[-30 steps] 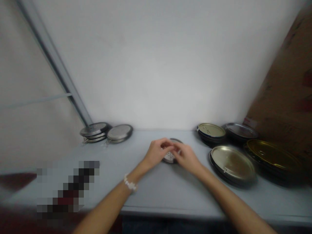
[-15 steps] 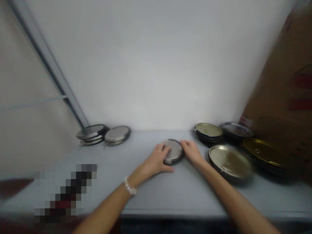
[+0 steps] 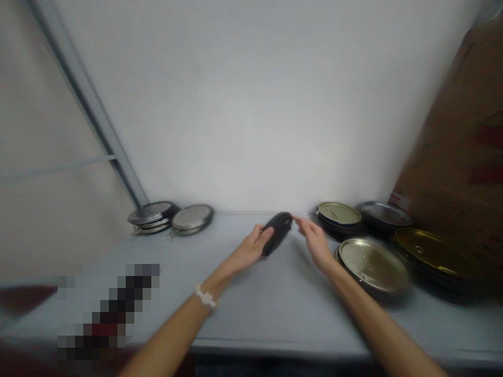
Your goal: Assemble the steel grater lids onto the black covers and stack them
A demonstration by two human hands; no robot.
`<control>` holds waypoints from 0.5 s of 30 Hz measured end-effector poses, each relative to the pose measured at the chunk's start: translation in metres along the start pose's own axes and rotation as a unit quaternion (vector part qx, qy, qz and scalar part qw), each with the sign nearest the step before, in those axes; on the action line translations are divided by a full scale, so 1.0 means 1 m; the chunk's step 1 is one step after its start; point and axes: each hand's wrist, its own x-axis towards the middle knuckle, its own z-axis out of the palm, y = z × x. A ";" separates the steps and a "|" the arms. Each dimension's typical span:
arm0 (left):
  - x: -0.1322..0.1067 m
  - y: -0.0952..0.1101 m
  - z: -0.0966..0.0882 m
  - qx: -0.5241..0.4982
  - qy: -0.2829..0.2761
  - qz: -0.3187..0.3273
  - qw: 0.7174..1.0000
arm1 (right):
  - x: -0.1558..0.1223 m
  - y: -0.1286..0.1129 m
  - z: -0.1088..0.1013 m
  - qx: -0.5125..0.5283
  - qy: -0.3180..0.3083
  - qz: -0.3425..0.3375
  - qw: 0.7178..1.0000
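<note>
In the middle of the head view, my left hand (image 3: 251, 247) grips a round, flat grater (image 3: 277, 233) by its near left side, thumb across it. The grater is lifted and tilted on edge, with its black side toward me; its perforated metal face is hidden. At its upper right edge is my right hand (image 3: 314, 240), fingertips drawn together there. A small pale loop (image 3: 305, 215) shows beside those fingers. What they pinch, if anything, is too small to make out.
Left at the back lie a stack of round metal-topped discs (image 3: 152, 213) and another silver-topped stack (image 3: 192, 217). On the right are several stacks of round lids, one pale gold (image 3: 373, 264), one yellow-gold (image 3: 432, 251). A cardboard box (image 3: 451, 157) stands behind them on the grey table (image 3: 251, 319).
The grater has been raised off the table and tipped up, so its black side shows instead of the perforated face. My left hand now wraps its edge; my right has shifted slightly right.
</note>
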 end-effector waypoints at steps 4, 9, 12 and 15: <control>0.004 -0.002 0.000 -0.139 -0.010 -0.066 0.988 | -0.002 0.000 0.004 -0.029 -0.036 -0.027 0.999; 0.013 -0.016 -0.002 -0.044 -0.030 -0.085 0.995 | -0.004 0.009 0.010 -0.053 -0.048 -0.027 0.997; 0.016 -0.025 -0.008 0.139 0.024 -0.059 0.988 | -0.005 0.018 0.011 -0.060 -0.042 0.001 0.997; 0.015 -0.031 -0.012 0.286 0.075 -0.021 0.955 | -0.007 0.026 0.013 -0.071 -0.052 0.045 0.995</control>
